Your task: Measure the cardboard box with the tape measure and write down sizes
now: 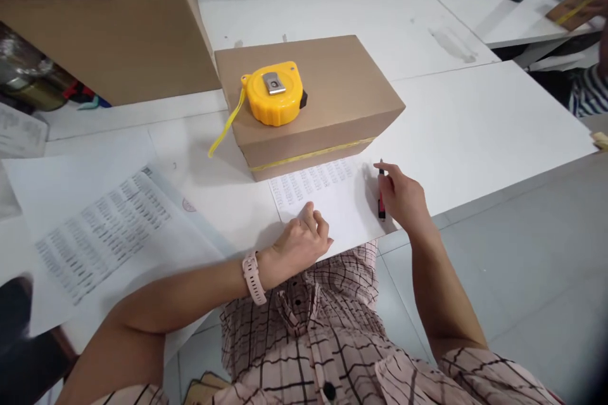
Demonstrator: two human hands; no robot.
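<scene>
My left hand (300,240) rests on a printed sheet (342,212) at the table's front edge. Its index finger points forward, the others curl loosely, and nothing shows in it. At the right side of that sheet, my right hand (405,197) has its thumb and fingers at a red and black pen (381,196), which appears to be lightly held; the index finger reaches past its top end. Just beyond both hands stands a closed cardboard box (327,92) with yellow tape, covering the sheet's far part. A yellow tape measure (275,93) lies on the box.
More printed papers (109,221) spread across the table on the left. Large cardboard boxes (104,38) are stacked at the back left. At the far right, another person's striped sleeve (589,93) and a small taped box (577,3) show. The white table (475,126) ends close to my body.
</scene>
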